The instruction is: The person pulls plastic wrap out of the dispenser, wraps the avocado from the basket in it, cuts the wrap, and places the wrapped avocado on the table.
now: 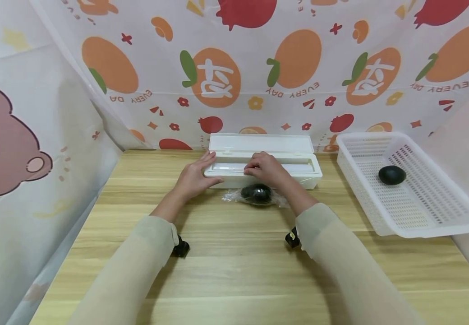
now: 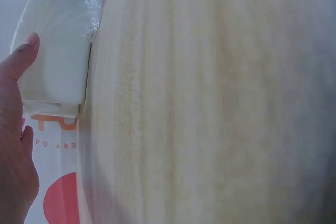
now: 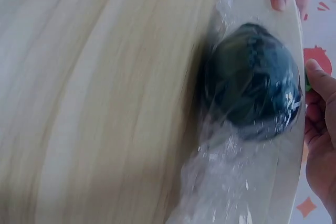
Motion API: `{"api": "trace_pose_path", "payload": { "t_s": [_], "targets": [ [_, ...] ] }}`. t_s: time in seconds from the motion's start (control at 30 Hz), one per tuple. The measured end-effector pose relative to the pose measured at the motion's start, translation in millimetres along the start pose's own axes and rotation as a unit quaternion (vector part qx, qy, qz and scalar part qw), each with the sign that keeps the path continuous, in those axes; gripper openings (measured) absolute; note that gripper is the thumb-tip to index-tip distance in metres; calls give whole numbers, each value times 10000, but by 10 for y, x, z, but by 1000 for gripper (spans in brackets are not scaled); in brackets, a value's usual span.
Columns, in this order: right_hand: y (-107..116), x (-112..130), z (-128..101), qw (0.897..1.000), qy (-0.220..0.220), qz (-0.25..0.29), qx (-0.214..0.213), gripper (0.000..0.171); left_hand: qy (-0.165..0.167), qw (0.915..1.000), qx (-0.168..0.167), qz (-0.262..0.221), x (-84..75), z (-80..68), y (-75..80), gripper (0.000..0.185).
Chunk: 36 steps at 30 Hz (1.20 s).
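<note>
A white cling film dispenser box (image 1: pixel 313 178) stands at the back of the table with its lid up and a roll (image 1: pixel 299 168) inside. My left hand (image 1: pixel 195 177) holds its left end, thumb on the front wall and fingers over the top. At the front rim my right hand (image 1: pixel 268 170) pinches a small green piece (image 3: pixel 308 83), mostly hidden by the fingers. Against the box's front lies a dark green avocado (image 3: pixel 254 80), covered in clear cling film (image 3: pixel 220 177) that spreads crumpled to both sides. In the left wrist view, my left thumb (image 2: pixel 26 56) lies along the box.
A white perforated basket (image 1: pixel 364 198) sits on the right of the wooden table (image 1: pixel 234 271), with another dark avocado (image 1: pixel 392 175) in it. Behind the box hangs a fruit-print cloth (image 1: pixel 255 58); a bear-print cloth (image 1: pixel 11 135) covers the left side.
</note>
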State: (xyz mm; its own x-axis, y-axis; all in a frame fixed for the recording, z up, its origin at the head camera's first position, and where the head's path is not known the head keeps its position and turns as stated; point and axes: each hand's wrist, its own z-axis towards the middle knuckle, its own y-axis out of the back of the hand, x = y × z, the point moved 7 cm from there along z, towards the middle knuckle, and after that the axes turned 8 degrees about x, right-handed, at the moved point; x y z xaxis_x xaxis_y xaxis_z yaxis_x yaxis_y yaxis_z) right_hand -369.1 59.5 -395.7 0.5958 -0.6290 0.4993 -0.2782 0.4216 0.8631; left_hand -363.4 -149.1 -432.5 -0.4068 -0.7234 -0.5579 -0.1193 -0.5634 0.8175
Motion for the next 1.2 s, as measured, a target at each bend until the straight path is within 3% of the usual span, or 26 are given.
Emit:
{"api": "trace_pose_path", "payload": {
  "t_s": [0.47, 0.87, 1.2],
  "targets": [
    [137, -233, -271, 9998, -6, 0, -222, 16, -25, 10000, 45, -73, 62, -2, -8, 86],
    [216, -347, -429, 9992, -226, 36, -321, 16, -103, 9998, 13, -149, -1, 22, -38, 85],
    [289, -555, -652, 9964, -708, 281, -382, 17, -44, 9997, -41, -223, 14, -22, -39, 86]
  ]
}}
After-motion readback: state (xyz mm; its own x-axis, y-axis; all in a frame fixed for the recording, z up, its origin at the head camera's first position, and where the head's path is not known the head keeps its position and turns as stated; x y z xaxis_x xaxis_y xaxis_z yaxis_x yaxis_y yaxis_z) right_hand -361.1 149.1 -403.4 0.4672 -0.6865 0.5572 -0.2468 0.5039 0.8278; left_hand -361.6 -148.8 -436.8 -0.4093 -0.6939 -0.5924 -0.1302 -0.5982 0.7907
